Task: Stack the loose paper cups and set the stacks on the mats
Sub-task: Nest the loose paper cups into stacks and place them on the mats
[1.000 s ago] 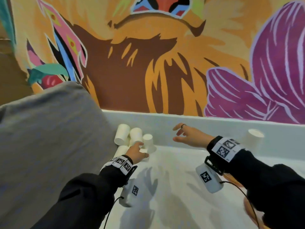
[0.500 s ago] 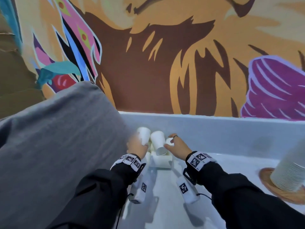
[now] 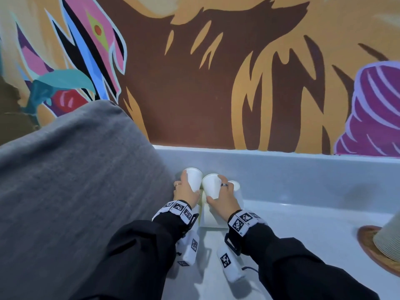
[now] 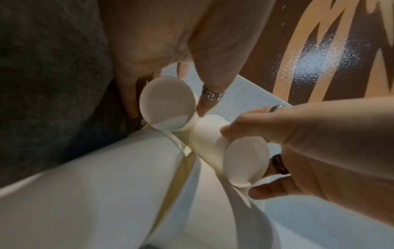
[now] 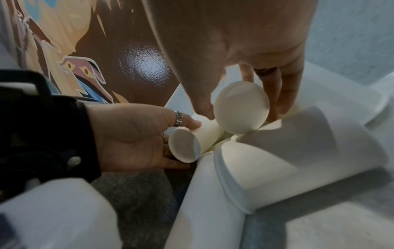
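My left hand (image 3: 186,185) grips a white paper cup (image 3: 194,179) (image 4: 167,102) by its side, raised and tilted near the back wall of the white counter. My right hand (image 3: 219,192) grips a second white cup (image 3: 210,187) (image 5: 241,107) the same way; the two cups touch at their rims. Another cup (image 3: 236,187) stands just behind the right hand. Beneath both hands, more loose cups (image 3: 208,218) (image 5: 298,160) lie on their sides. At the far right a tall cup stack (image 3: 388,241) sits on a round brown mat (image 3: 365,239).
A large grey cushion (image 3: 71,191) fills the left side and presses close to my left hand. The counter's raised back ledge (image 3: 281,167) runs under the painted mural wall (image 3: 194,83). Open white counter surface (image 3: 303,230) lies between the hands and the mat.
Both hands have come together over the cup cluster. Each has taken hold of a cup and lifted it; a second ago the right hand was open and away to the right.
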The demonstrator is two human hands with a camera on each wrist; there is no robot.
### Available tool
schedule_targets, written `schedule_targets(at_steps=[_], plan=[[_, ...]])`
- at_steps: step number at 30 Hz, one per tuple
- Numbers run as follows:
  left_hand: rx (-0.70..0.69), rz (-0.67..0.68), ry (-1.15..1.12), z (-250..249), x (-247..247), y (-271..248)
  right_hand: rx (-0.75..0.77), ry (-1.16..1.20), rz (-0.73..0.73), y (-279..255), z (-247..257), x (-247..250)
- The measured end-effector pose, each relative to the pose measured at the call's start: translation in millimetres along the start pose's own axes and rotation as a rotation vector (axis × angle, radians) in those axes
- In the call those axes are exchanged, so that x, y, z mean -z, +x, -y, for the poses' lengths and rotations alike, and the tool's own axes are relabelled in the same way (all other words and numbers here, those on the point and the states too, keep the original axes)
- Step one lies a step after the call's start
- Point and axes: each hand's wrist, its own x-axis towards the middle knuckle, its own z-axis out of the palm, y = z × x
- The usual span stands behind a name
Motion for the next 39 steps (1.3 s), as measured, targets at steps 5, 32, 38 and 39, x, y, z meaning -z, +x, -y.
schedule_targets(at_steps=[5, 32, 38, 39], plan=[[0.02, 0.0, -0.023, 1.5, -0.8, 3.4, 0.013, 0.111, -0.049, 0.1, -0.9, 1.3], [-0.331, 0.162, -0.614, -26.5, 18.4, -136.3, 0.28, 0.918, -0.176, -97.9, 52.6, 112.5], [-0.353, 0.189, -0.624, -35.2, 29.4, -149.5, 0.31, 0.856, -0.093, -115.4, 55.5, 111.9], [-0.359, 0.188, -0.617, -36.4, 31.1, -150.7, 0.308, 0.864, -0.06, -117.8, 55.8, 112.2]])
